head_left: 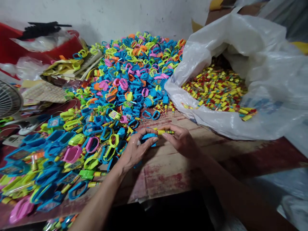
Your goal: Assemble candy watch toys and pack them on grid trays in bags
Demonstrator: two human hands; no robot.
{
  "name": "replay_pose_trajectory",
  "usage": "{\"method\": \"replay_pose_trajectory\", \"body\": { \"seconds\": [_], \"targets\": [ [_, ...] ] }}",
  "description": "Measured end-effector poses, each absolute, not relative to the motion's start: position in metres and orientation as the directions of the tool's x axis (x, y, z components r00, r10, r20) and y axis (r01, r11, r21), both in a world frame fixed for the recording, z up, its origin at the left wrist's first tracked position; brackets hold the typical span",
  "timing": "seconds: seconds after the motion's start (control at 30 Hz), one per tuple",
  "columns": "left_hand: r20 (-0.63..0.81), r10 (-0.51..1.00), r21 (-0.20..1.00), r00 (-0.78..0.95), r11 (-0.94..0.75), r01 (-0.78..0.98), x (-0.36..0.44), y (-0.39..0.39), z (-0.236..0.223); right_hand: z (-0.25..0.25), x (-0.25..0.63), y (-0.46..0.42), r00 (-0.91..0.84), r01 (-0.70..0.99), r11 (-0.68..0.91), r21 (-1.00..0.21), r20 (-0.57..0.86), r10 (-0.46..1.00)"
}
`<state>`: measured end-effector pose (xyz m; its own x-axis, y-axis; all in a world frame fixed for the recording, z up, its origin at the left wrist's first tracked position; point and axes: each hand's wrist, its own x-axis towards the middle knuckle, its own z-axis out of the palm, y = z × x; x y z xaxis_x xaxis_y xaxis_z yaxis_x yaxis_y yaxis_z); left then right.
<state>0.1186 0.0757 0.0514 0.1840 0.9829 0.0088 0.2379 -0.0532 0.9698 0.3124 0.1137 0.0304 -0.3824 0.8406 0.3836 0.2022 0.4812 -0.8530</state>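
Note:
My left hand (134, 149) is closed on a blue plastic toy watch (149, 136), holding it just above the near part of the table. Between the thumb and fingers of my right hand (184, 141) is a small yellow tube (161, 132) with coloured bits at one end. Its left end meets the blue watch near my left fingertips; whether it is inside the watch I cannot tell. A large pile of toy watches (134, 73) in blue, pink, lime and orange spreads behind and left of my hands, with similar tubes among the nearer ones.
At the right, a white plastic bag (269, 77) lies open with many small yellow and red tubes (216, 91) inside. A fan (9, 99) and a red container (55, 48) stand at the left. The wooden table (163, 173) has worn red paint.

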Motion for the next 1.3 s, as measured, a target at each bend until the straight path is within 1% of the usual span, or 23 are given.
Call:
{"method": "replay_pose_trajectory", "body": {
  "seconds": [0.17,0.27,0.33,0.53,0.73,0.87,1.03,1.2,1.3],
  "targets": [
    [-0.031,0.984,0.986,0.177,0.001,0.169,0.124,0.076,0.055,0.032,0.318,0.114,-0.434,0.125,0.345,-0.930,0.262,0.862],
    [-0.092,0.979,0.989,0.180,0.069,0.130,0.126,0.077,0.057,0.031,0.321,0.114,-0.440,0.134,0.320,-0.938,0.233,0.867],
    [-0.114,0.976,0.988,0.186,0.092,0.124,0.127,0.077,0.057,0.030,0.323,0.114,-0.438,0.164,0.332,-0.929,0.233,0.868],
    [-0.135,0.974,0.983,0.180,0.109,0.150,0.127,0.075,0.048,0.030,0.324,0.112,-0.457,0.231,0.480,-0.846,0.341,0.822],
    [-0.107,0.980,0.985,0.166,0.082,0.150,0.126,0.074,0.045,0.030,0.326,0.109,-0.497,0.287,0.689,-0.665,0.512,0.701],
    [-0.090,0.983,0.985,0.158,0.064,0.160,0.125,0.072,0.045,0.033,0.327,0.105,-0.538,0.322,0.748,-0.581,0.537,0.649],
    [-0.094,0.986,0.977,0.136,0.065,0.204,0.123,0.069,0.044,0.030,0.327,0.100,-0.543,0.289,0.736,-0.612,0.529,0.653],
    [-0.039,0.982,0.953,0.184,-0.019,0.301,0.119,0.071,0.037,0.031,0.325,0.097,-0.566,0.225,0.738,-0.636,0.531,0.631],
    [-0.047,0.980,0.956,0.196,-0.012,0.292,0.120,0.072,0.036,0.031,0.325,0.097,-0.519,0.224,0.688,-0.690,0.513,0.684]
  ]
}}
